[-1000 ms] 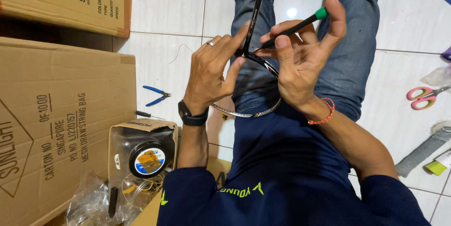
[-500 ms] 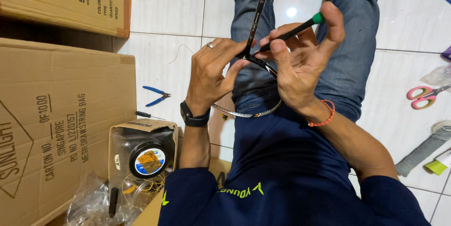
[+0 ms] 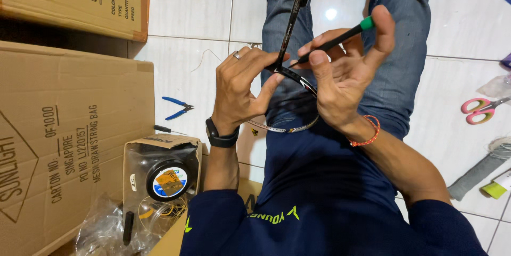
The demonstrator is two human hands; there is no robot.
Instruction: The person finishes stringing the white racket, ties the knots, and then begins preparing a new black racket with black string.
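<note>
Floor [image 3: 191, 16] of white tiles, seen from above our lap. We count two cardboard boxes [image 3: 64, 144], one pair of blue pliers [image 3: 178, 108], one pair of pink scissors [image 3: 481, 109] and one spool of string [image 3: 169, 180] in a clear case. Our left hand [image 3: 245, 88] pinches the black racket frame [image 3: 290, 48] between thumb and fingers. Our right hand [image 3: 346, 75] is closed on a green-capped tool [image 3: 340, 40], its tip meeting the frame just beside the left thumb.
</note>
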